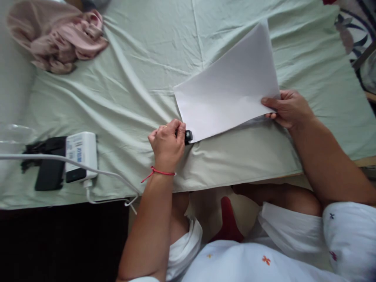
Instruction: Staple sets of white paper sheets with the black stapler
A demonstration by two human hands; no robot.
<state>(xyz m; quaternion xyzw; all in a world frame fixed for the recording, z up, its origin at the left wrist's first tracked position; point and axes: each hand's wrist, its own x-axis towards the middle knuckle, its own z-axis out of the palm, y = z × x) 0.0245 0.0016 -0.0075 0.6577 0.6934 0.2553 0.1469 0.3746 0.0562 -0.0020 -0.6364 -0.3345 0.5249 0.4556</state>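
Left hand (167, 141) curled shut around a small black clip-like object (188, 136), only its dark end showing past the knuckles, pressed right against the near-left corner of the stack of plain white paper sheets (227, 88). Cannot tell whether the black thing is a stapler or a binder clip, nor whether its mouth already bites the paper edge. Thin red thread bracelet (157, 172) around that wrist.

Right hand (286, 107) pinching the opposite near corner of the sheets, thumb on top, remaining fingers tucked beneath and out of sight. Paper lifted slightly off the wrinkled pale green bedsheet (132, 78), tilted, its long axis running from lower left up toward upper right, far corner pointing away from the body.

Key relation: paper corner lying immediately right of the left fingers, touching the black tool; left hand by far the nearer to that corner, right hand well apart at the other end, steadying.

Off to the left, white power bank with a printed label (81, 154) resting on a black flat device (49, 166), white cable (96, 172) trailing across the bedsheet edge. Crumpled pink cloth (61, 41) at the far left corner. White embroidered garment (264, 258) covering the lap below.
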